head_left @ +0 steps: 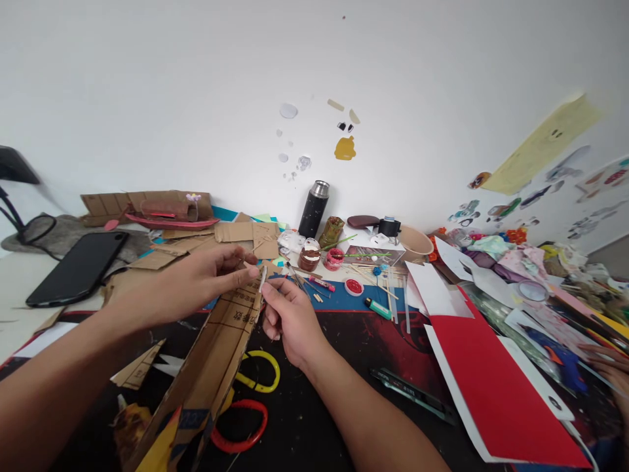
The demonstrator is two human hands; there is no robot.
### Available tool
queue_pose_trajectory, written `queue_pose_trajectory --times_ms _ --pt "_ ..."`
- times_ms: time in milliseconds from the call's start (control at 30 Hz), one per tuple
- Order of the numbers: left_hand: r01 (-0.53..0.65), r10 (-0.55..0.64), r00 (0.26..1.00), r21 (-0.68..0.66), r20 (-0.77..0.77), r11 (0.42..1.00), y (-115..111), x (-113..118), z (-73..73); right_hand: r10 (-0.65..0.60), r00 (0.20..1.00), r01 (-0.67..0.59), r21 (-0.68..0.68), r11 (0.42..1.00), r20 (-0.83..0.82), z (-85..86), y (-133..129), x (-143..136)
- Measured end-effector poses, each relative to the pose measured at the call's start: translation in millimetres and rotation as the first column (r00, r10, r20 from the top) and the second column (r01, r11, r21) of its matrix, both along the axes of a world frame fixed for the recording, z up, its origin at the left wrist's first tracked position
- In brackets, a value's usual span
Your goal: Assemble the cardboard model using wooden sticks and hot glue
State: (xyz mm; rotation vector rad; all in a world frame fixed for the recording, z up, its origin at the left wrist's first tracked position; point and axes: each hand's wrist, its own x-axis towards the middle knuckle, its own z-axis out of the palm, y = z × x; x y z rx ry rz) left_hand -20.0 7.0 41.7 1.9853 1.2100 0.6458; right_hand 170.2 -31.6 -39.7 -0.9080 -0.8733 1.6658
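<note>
A long folded piece of brown cardboard (223, 341) with printed characters stretches from the bottom of the head view up to my hands. My left hand (228, 270) is closed at its far end, thumb lying over the top and fingers bent, partly behind it. At the right edge of that end, my right hand (292, 318) pinches the cardboard between thumb and curled fingers. A small white strip (263, 278) lies against the edge at my right thumb. Scissors with one yellow and one red handle loop (240, 426) lie partly under the cardboard.
A phone (81, 269) and a model boat (171, 213) are at left. A black flask (314, 208), open jars (335, 257) and thin sticks stand behind. Right are a utility knife (413, 393), a red sheet (496, 387), a glue gun (560, 357) and another person's hand (612, 364).
</note>
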Motion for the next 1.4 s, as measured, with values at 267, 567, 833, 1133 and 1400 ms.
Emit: queue_pose_trajectory --times_ms 267,567,833,1133,1400 --pt "-0.068 0.092 0.961 0.099 -0.259 0.993 2 -6 -19.5 0.004 1.000 -0.004 -0.011 1.000 -0.004 -0.5 -1 -1" --pt "-0.076 0.086 0.968 0.053 -0.235 0.996 -1 1 -15.9 -0.015 1.000 0.015 0.001 1.000 -0.018 0.6 -1 -1" --pt "-0.091 0.109 0.981 0.118 -0.160 0.989 -2 8 -19.2 -0.034 0.999 0.034 0.032 0.999 -0.003 -0.1 0 -1" --pt "-0.099 0.121 0.980 0.142 -0.159 0.985 -2 10 -24.7 -0.042 0.998 0.039 0.068 0.997 0.050 -2.6 1 -1" --pt "-0.084 0.108 0.981 0.152 -0.163 0.985 -4 12 -21.2 -0.035 0.996 0.027 0.103 0.994 0.077 -1.9 1 0"
